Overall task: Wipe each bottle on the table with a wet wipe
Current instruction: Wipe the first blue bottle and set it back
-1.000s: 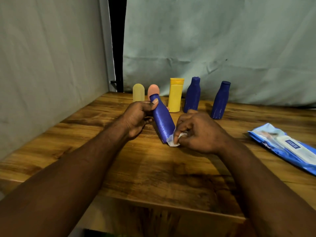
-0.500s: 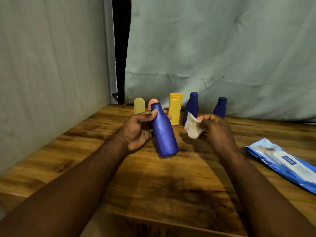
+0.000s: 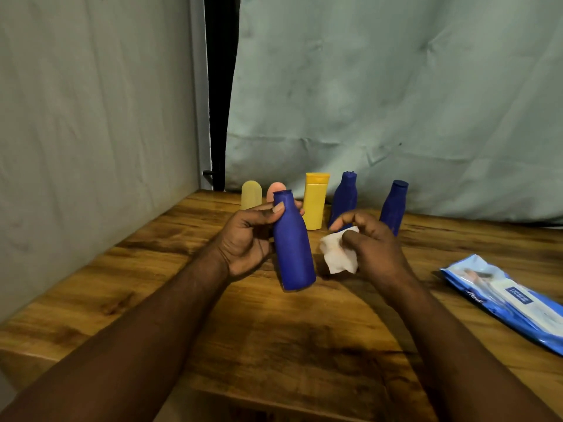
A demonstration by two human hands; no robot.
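Note:
My left hand (image 3: 245, 242) grips a blue bottle (image 3: 293, 248) by its neck and shoulder and holds it nearly upright above the wooden table (image 3: 274, 345). Just to its right, my right hand (image 3: 370, 242) pinches a crumpled white wet wipe (image 3: 338, 254), which hangs a small gap away from the bottle. Behind them a row stands at the table's back: a pale yellow bottle (image 3: 251, 194), a pink bottle (image 3: 275, 190) partly hidden, a yellow bottle (image 3: 316, 201) and two blue bottles (image 3: 344, 196) (image 3: 394, 205).
A blue and white pack of wet wipes (image 3: 505, 300) lies flat at the table's right side. Grey cloth hangs behind and to the left of the table, with a dark gap (image 3: 217, 86) between the two sheets.
The right hand lifted the wipe off the bottle's base and now holds it beside the bottle. The left hand raised the bottle from lying tilted to nearly upright.

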